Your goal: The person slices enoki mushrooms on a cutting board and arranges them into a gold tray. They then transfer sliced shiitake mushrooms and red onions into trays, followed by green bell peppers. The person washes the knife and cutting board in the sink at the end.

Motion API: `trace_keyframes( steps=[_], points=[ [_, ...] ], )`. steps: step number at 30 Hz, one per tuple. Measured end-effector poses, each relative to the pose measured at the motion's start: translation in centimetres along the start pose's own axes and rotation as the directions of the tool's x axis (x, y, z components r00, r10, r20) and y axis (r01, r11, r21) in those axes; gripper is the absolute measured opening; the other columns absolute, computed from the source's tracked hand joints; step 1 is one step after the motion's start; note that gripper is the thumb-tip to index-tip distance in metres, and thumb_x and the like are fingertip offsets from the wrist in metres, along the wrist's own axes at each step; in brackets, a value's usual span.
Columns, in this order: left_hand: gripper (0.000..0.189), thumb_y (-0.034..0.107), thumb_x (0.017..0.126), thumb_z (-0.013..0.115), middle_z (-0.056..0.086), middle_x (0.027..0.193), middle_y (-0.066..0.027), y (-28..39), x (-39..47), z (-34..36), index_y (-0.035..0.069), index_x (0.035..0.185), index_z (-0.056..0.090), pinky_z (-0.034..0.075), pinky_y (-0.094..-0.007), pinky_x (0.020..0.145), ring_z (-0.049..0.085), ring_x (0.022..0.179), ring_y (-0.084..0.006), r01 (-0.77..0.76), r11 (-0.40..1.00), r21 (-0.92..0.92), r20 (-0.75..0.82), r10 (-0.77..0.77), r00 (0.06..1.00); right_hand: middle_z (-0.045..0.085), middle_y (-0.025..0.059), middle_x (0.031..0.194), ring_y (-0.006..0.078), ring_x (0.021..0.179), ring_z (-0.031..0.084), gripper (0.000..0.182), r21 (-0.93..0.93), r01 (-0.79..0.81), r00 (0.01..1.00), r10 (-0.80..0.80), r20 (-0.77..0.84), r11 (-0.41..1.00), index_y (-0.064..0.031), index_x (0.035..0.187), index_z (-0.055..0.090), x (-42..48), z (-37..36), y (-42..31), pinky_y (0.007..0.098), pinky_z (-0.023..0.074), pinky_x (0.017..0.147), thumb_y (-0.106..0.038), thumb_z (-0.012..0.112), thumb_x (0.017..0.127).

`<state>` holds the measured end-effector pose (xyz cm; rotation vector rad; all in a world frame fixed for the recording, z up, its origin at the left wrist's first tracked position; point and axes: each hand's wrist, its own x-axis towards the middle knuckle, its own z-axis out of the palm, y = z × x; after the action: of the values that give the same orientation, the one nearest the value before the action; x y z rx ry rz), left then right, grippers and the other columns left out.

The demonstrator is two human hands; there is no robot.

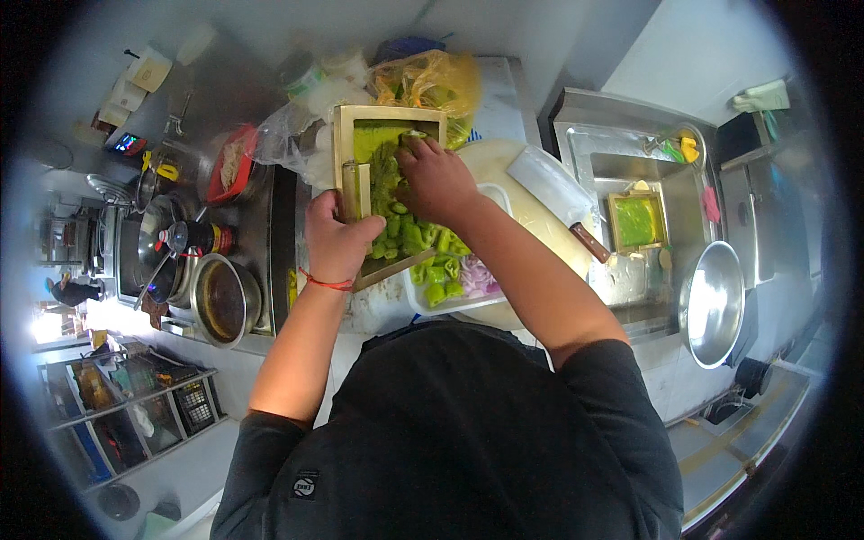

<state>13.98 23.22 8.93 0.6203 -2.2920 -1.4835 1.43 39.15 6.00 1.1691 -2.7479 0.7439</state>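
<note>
My left hand [337,236] grips the side of a tan-framed rectangular box [343,131], its thumb over the edge. The box is tilted, and its inside is yellow-green. Cut green pepper pieces [393,244] lie toward its lower end. My right hand [439,179] reaches into the box with fingers bent against the green contents; whether they pinch a piece is hidden. Partly under the box stands a white tray [413,297], holding more green pepper [435,291] and sliced purple onion [478,277].
A cleaver [550,183] lies on a round cutting board [563,253] at right. Beyond it, a steel sink [614,290] holds another framed box [664,226]. A metal bowl [712,304] stands beside the sink. At left are a pot of brown liquid [221,300] and a red basket [219,177].
</note>
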Motion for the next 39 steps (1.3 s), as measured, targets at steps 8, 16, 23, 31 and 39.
trace_keyframes(
  steps=[8, 16, 23, 31, 39],
  points=[
    [0.036, 0.016, 0.060, 0.080, 0.063, 0.085, -0.0103, -0.2, 0.3, -0.1, -0.003, 0.087, 0.065, 0.051, -0.0343, 0.068, 0.059, 0.074, -0.0202, -0.043, 0.999, 0.013, -0.030, 0.043, 0.999, 0.062, 0.0162, 0.119, 0.0351, 0.119, 0.056, 0.042, -0.131, -0.029, 0.978, 0.055, 0.203, 0.991, -0.0074, 0.108, 0.070, 2.0, 0.3, -1.5, 0.0463, 0.0512, 0.096, -0.042, 0.074, 0.083],
    [0.038, 0.001, 0.069, 0.079, 0.067, 0.097, -0.0047, 0.2, 0.3, -1.0, -0.001, 0.104, 0.065, 0.052, -0.0297, 0.079, 0.063, 0.083, -0.0148, 0.093, 0.989, -0.114, 0.083, -0.084, 0.993, 0.064, 0.0144, 0.125, 0.0339, 0.125, 0.055, 0.053, -0.210, 0.118, 0.953, -0.052, 0.298, 0.971, -0.0147, 0.121, 0.070, 0.9, 1.8, -0.7, 0.0489, 0.0438, 0.105, -0.053, 0.070, 0.084],
    [0.045, 0.025, 0.059, 0.082, 0.062, 0.099, -0.0183, -0.9, 0.7, -0.5, -0.003, 0.090, 0.064, 0.050, -0.0403, 0.082, 0.059, 0.092, -0.0316, -0.002, 0.992, 0.124, -0.068, 0.011, 0.998, 0.063, 0.0147, 0.126, 0.0328, 0.124, 0.056, 0.056, -0.158, 0.127, 0.951, -0.075, 0.301, 0.979, -0.0137, 0.114, 0.074, -0.8, 2.9, 0.1, 0.0465, 0.0464, 0.100, -0.060, 0.070, 0.083],
    [0.038, 0.007, 0.069, 0.080, 0.068, 0.096, -0.0050, 0.1, 1.0, -1.0, -0.002, 0.103, 0.066, 0.052, -0.0301, 0.078, 0.063, 0.083, -0.0143, -0.106, 0.975, 0.194, 0.049, 0.098, 0.994, 0.059, 0.0145, 0.130, 0.0340, 0.125, 0.055, 0.063, -0.103, 0.265, 0.901, -0.208, 0.380, 0.959, -0.0144, 0.130, 0.065, -1.7, 1.4, -1.2, 0.0472, 0.0469, 0.101, -0.050, 0.074, 0.079],
    [0.037, 0.008, 0.070, 0.080, 0.068, 0.092, -0.0048, -1.1, 1.3, -0.5, -0.002, 0.103, 0.067, 0.051, -0.0299, 0.075, 0.062, 0.080, -0.0136, -0.130, 0.959, 0.251, -0.003, 0.135, 0.991, 0.059, 0.0155, 0.129, 0.0337, 0.126, 0.055, 0.059, -0.173, 0.231, 0.904, -0.145, 0.403, 0.957, -0.0184, 0.132, 0.064, -3.1, 3.1, -0.2, 0.0460, 0.0510, 0.095, -0.033, 0.074, 0.076]
  ],
)
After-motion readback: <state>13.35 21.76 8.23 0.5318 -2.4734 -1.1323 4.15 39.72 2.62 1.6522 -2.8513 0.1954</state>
